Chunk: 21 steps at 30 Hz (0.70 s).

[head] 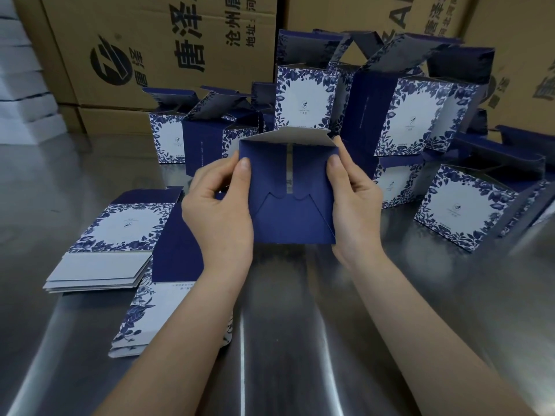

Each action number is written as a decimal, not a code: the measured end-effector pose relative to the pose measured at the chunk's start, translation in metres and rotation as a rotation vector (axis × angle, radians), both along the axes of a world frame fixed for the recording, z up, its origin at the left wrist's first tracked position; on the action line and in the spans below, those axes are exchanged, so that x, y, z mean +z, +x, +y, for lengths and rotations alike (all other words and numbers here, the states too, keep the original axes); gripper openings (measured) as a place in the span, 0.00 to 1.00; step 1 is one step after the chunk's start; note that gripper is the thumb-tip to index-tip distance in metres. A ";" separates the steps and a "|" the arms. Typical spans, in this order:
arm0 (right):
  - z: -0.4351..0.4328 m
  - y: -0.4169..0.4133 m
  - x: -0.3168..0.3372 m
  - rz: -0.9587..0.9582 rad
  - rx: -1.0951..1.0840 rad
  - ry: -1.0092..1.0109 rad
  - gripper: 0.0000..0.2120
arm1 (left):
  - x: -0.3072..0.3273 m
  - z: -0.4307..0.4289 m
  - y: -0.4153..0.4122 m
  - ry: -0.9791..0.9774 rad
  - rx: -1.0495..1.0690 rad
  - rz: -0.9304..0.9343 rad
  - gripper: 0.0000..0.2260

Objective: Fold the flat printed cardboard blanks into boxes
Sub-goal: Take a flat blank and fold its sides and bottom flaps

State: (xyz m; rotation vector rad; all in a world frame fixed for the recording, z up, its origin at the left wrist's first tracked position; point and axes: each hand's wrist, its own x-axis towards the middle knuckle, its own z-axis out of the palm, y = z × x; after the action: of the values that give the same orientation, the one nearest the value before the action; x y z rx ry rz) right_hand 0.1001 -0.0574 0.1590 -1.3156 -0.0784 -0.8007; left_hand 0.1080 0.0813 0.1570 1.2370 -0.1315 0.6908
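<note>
I hold a dark blue box [289, 205] up over the steel table, its interlocked bottom flaps facing me and a white flap at its top edge. My left hand [220, 211] grips its left side, thumb on the blue panel. My right hand [351, 205] grips its right side, thumb pressing near the upper right corner. Flat printed blanks [111, 244] with blue floral borders lie stacked at the left, and another stack [150, 313] lies nearer me. Several folded boxes [420, 115] with open top flaps stand behind.
The steel table [300, 340] runs toward me between my forearms. Large brown shipping cartons [150, 49] with black print form a wall at the back. More folded boxes [468, 205] lie tipped at the right. White stacked material [21, 85] sits at the far left.
</note>
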 end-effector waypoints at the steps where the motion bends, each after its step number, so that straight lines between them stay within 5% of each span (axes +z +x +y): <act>1: -0.001 0.000 0.000 -0.003 0.001 -0.010 0.15 | 0.001 0.001 0.000 -0.003 -0.012 0.015 0.05; 21: -0.004 -0.001 -0.003 -0.052 -0.028 -0.054 0.14 | 0.004 0.006 0.003 0.004 0.023 0.083 0.06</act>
State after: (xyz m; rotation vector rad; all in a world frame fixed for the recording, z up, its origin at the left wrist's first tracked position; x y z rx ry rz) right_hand 0.0992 -0.0618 0.1563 -1.3497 -0.1237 -0.8623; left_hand 0.1108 0.0878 0.1610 1.2703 -0.0502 0.6581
